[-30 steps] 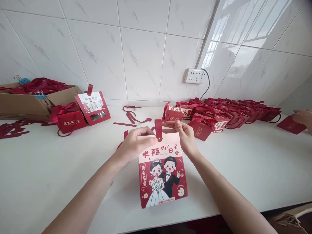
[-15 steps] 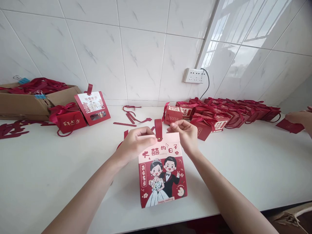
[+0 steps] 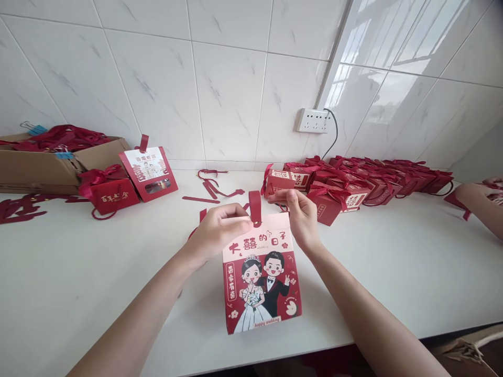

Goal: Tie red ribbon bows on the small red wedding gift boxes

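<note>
My left hand (image 3: 220,230) still pinches the top of the red and pink box (image 3: 261,285) by its strap (image 3: 255,207), near the front of the worktop (image 3: 78,272). My right hand (image 3: 302,220), by the box's top corner, now has its thumb up, not bent like before; I can't tell if it's pinching anything.

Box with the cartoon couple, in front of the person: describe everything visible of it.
The box, apparently printed card, has a pink upper band with red lettering above a red panel showing a bride and groom, with "happy wedding" below. A red strap loops above its top, with a small gold-coloured fastener. It is roughly upright over the white counter. The left hand grips its top; the right hand's contact is unclear.
</note>
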{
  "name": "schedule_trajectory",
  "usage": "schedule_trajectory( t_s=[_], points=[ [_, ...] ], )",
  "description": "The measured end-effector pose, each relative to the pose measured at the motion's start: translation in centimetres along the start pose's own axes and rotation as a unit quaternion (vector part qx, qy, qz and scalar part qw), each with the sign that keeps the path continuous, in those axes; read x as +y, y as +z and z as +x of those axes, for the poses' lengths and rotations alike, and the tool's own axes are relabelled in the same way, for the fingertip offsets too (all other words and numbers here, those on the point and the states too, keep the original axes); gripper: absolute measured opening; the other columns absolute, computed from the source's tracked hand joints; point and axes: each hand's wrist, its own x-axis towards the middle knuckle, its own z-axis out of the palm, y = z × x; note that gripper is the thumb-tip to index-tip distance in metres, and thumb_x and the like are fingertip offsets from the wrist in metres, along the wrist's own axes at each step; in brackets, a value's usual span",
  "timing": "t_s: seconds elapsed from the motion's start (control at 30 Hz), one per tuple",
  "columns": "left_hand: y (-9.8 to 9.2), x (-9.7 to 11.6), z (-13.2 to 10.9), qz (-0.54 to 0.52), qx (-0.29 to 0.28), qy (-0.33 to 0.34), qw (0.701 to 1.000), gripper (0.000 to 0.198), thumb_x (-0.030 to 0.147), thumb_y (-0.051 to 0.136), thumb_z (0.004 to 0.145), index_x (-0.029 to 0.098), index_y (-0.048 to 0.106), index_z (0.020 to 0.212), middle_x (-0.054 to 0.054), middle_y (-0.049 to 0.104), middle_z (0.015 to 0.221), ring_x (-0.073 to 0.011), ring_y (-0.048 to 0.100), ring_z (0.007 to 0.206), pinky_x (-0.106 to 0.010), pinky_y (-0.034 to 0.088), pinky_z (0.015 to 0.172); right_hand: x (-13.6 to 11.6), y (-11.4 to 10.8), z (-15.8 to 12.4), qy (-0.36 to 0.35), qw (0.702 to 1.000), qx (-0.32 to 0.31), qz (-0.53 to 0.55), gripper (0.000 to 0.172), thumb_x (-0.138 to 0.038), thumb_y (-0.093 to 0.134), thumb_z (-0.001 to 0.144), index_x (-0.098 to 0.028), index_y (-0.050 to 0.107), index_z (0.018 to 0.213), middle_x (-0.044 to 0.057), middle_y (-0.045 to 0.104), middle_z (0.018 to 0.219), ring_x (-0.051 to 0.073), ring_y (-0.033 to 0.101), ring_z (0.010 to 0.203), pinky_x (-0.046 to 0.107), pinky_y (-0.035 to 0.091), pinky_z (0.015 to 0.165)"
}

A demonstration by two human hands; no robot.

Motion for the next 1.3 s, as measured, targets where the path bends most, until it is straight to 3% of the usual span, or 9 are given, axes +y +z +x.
schedule_trajectory(
  t_s=[0.1, 0.2, 0.3, 0.4, 0.5, 0.6, 0.7, 0.83, 1.3],
  points=[
    [0.0, 0.0, 0.0, 0.002, 0.000, 0.003, 1.000, 0.018, 0.034, 0.062, 0.070, 0.017, 0.056, 0.069, 0.001, 0.056, 0.067, -0.0103, 0.054, 0.060, -0.024, 0.040, 0.054, 0.4, 0.0, 0.2, -0.012, 0.999, 0.015, 0.038, 0.029, -0.041, 0.067, 0.077, -0.024, 0.052, 0.094, 0.001, 0.065, 0.083, 0.017, 0.064, 0.082, 0.029, 0.050, 0.063],
    [0.0, 0.1, 0.0, 0.000, 0.000, 0.000, 1.000, 0.018, 0.034, 0.062, 0.070, 0.017, 0.056, 0.069, 0.001, 0.057, 0.068, -0.0104, 0.054, 0.061, -0.024, 0.040, 0.055, 0.5, 0.0, 0.2, -0.007, 1.000, 0.020, 0.009, 0.027, -0.041, 0.072, 0.071, -0.022, 0.053, 0.078, -0.001, 0.059, 0.076, 0.015, 0.058, 0.073, 0.031, 0.048, 0.065],
    [0.0, 0.1, -0.1, 0.003, 0.000, -0.003, 1.000, 0.017, 0.034, 0.062, 0.070, 0.017, 0.056, 0.069, 0.001, 0.057, 0.069, -0.0106, 0.055, 0.062, -0.024, 0.040, 0.056, 0.3, -0.1, 0.1, -0.023, 0.999, 0.032, -0.024, 0.033, -0.049, 0.061, 0.079, -0.021, 0.054, 0.062, 0.001, 0.057, 0.069, 0.015, 0.055, 0.070, 0.033, 0.046, 0.071],
    [0.0, 0.2, -0.1, 0.005, -0.001, -0.005, 1.000, 0.017, 0.034, 0.061, 0.071, 0.018, 0.056, 0.070, 0.002, 0.056, 0.067, -0.0101, 0.054, 0.061, -0.024, 0.039, 0.054, -0.1, -0.2, 0.1, -0.051, 0.997, 0.052, 0.031, 0.049, -0.057, 0.041, 0.088, -0.021, 0.049, 0.055, 0.003, 0.056, 0.069, 0.017, 0.057, 0.076, 0.035, 0.045, 0.077],
    [0.0, 0.1, -0.1, 0.002, -0.002, -0.004, 1.000, 0.017, 0.034, 0.062, 0.071, 0.018, 0.056, 0.070, 0.002, 0.055, 0.066, -0.0099, 0.053, 0.060, -0.023, 0.038, 0.053, -0.8, -0.3, -0.2, -0.015, 0.995, -0.027, 0.098, 0.049, -0.059, 0.034, 0.089, -0.021, 0.060, 0.073, 0.005, 0.060, 0.080, 0.019, 0.059, 0.082, 0.037, 0.047, 0.076],
    [0.0, 0.1, 0.0, 0.000, 0.005, -0.001, 1.000, 0.017, 0.033, 0.062, 0.070, 0.018, 0.055, 0.068, 0.003, 0.054, 0.065, -0.0094, 0.052, 0.059, -0.023, 0.038, 0.053, -1.8, -0.3, -0.8, 0.021, 0.986, -0.145, 0.082, 0.035, -0.050, 0.047, 0.084, -0.021, 0.061, 0.098, 0.005, 0.063, 0.087, 0.020, 0.060, 0.087, 0.034, 0.048, 0.074],
    [0.1, 0.0, 0.0, -0.004, 0.010, -0.002, 1.000, 0.018, 0.033, 0.062, 0.070, 0.018, 0.054, 0.067, 0.003, 0.054, 0.065, -0.0094, 0.052, 0.059, -0.023, 0.039, 0.053, -2.6, 0.0, -1.6, 0.074, 0.974, -0.204, 0.057, 0.035, -0.037, 0.059, 0.078, -0.024, 0.055, 0.110, 0.001, 0.061, 0.086, 0.014, 0.058, 0.069, 0.027, 0.046, 0.058],
    [0.1, 0.2, 0.0, -0.001, 0.010, 0.002, 1.000, 0.018, 0.033, 0.061, 0.070, 0.017, 0.054, 0.064, 0.003, 0.054, 0.063, -0.0095, 0.052, 0.057, -0.023, 0.039, 0.053, -3.2, 0.3, -2.1, 0.095, 0.972, -0.206, 0.066, 0.037, -0.028, 0.063, 0.076, -0.026, 0.051, 0.112, -0.003, 0.057, 0.081, 0.006, 0.049, 0.053, 0.020, 0.038, 0.045],
    [-0.1, -0.3, -0.1, 0.005, 0.004, -0.002, 1.000, 0.017, 0.035, 0.062, 0.072, 0.018, 0.061, 0.075, 0.000, 0.063, 0.072, -0.0141, 0.061, 0.066, -0.026, 0.046, 0.059, -3.2, 0.4, -2.1, 0.070, 0.971, -0.217, 0.066, 0.036, -0.025, 0.064, 0.076, -0.024, 0.053, 0.110, -0.004, 0.055, 0.072, 0.008, 0.050, 0.053, 0.019, 0.041, 0.044]
  ],
)
